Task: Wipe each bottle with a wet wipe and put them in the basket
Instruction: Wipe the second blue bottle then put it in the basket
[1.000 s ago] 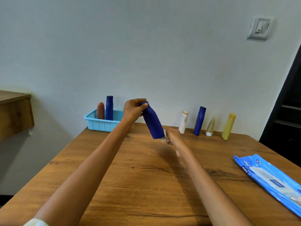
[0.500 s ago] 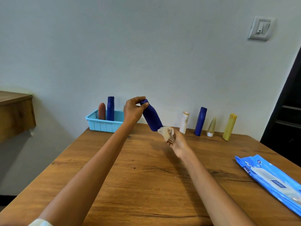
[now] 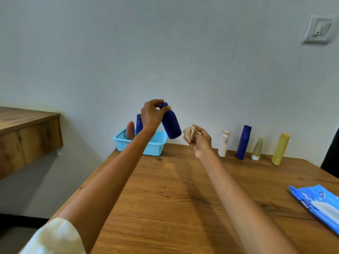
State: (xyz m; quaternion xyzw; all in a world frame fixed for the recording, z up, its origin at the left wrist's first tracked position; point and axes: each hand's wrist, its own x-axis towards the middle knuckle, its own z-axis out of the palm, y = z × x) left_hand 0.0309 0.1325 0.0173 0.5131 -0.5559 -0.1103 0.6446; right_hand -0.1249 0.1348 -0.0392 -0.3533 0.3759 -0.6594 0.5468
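My left hand [image 3: 151, 113] grips the cap end of a dark blue bottle [image 3: 171, 123], held tilted in the air just above the right end of the light blue basket [image 3: 153, 148]. A brown bottle [image 3: 130, 130] and a tall blue bottle [image 3: 139, 123] stand inside the basket. My right hand [image 3: 199, 139] holds a crumpled beige wet wipe [image 3: 189, 132], just right of the held bottle's base and apart from it. Along the wall stand a white bottle [image 3: 223, 143], a blue bottle [image 3: 243, 142], a small pointed bottle [image 3: 257, 149] and a yellow bottle [image 3: 280, 149].
A blue pack of wet wipes [image 3: 320, 206] lies at the right edge of the wooden table [image 3: 174, 195]. A wooden shelf [image 3: 23, 132] juts from the wall at the left. A dark doorway [image 3: 332, 153] is at the far right.
My left hand has carried the blue bottle up and left, over the basket's right end. My right hand has drawn the wipe off the bottle's base and now holds it apart.
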